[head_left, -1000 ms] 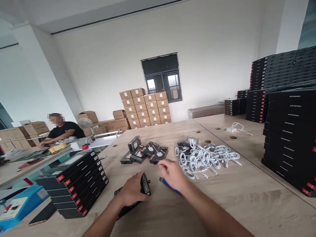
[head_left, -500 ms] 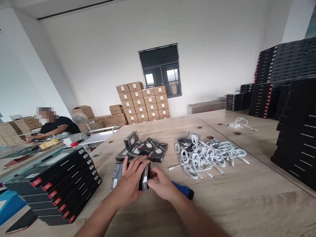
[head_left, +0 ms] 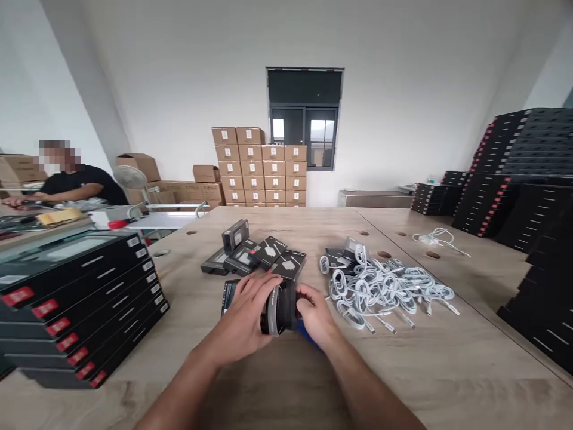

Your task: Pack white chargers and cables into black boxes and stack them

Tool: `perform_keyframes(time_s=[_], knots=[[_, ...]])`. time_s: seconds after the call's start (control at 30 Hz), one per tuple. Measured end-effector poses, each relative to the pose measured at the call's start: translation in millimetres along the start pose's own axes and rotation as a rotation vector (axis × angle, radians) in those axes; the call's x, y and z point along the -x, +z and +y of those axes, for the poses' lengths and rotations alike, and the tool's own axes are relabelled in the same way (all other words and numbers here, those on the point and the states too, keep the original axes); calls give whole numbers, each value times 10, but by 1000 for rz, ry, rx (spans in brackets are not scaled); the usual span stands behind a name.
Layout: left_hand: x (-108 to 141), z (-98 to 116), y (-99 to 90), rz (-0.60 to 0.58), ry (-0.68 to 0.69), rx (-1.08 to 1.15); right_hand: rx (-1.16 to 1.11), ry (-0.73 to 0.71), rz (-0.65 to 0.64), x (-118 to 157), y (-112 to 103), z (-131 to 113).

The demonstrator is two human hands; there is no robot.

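My left hand [head_left: 253, 304] is closed around a small black retail box [head_left: 273, 313], its fingers over the top. My right hand [head_left: 316, 313] has its fingers curled in a pinch at the box's right end, on a dark flap or inner piece that I cannot make out clearly. Partly hidden by my left hand, another black box [head_left: 229, 294] lies flat on the table. A blue object [head_left: 308, 333] shows beneath my right hand. Beyond my hands lie several black boxes with pictures of a white charger and cable, including one flat box [head_left: 289, 263] and one upright box [head_left: 235, 235].
A tangle of coiled white cables [head_left: 389, 289] lies to the right on the wooden table [head_left: 447, 370]. Stacks of black boxes rise at the left [head_left: 89, 304] and right [head_left: 544, 263]. Cartons [head_left: 250, 167] stand by the wall. A co-worker [head_left: 89, 182] sits at the far left.
My right hand has drawn slightly right, and a dark stretch of the box now shows between my hands. The camera view has levelled and shifted.
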State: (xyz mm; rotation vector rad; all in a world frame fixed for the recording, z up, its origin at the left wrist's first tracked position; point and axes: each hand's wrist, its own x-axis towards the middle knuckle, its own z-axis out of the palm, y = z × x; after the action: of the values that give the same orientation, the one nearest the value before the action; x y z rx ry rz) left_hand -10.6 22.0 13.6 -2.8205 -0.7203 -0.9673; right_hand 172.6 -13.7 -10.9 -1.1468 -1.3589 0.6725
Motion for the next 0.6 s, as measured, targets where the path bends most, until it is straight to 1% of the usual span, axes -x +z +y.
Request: perform_keyframes(time_s=[0.03, 0.07, 0.1, 0.13, 0.2, 0.23, 0.27, 0.33, 0.4, 0.5, 0.53, 0.6], knots=[[37, -12, 5, 12, -35, -13, 11, -20, 12, 37, 18, -16], [68, -21, 17, 30, -71, -35, 53, -75, 44, 81, 35, -37], [90, -28, 35, 54, -103, -58, 130, -164, 81, 128, 50, -61], [105, -32, 56, 83, -134, -79, 237, -275, 109, 171, 62, -80], [116, -32, 94, 133, -182, -104, 482, -484, 125, 228, 74, -88], [116, -29, 109, 153, -197, -108, 582, -539, 121, 237, 74, -74], [114, -25, 120, 172, -204, -108, 659, -558, 122, 230, 70, -52], [112, -21, 132, 205, -204, -104, 753, -524, 146, 178, 56, -3], [119, -26, 135, 232, -201, -103, 779, -435, 129, 93, 43, 15], [140, -47, 135, 263, -193, -109, 717, -297, 10, -37, 54, -37], [145, -52, 136, 271, -191, -111, 688, -278, -34, -66, 67, -55], [150, -50, 146, 284, -193, -114, 649, -291, -86, -85, 106, -54]])
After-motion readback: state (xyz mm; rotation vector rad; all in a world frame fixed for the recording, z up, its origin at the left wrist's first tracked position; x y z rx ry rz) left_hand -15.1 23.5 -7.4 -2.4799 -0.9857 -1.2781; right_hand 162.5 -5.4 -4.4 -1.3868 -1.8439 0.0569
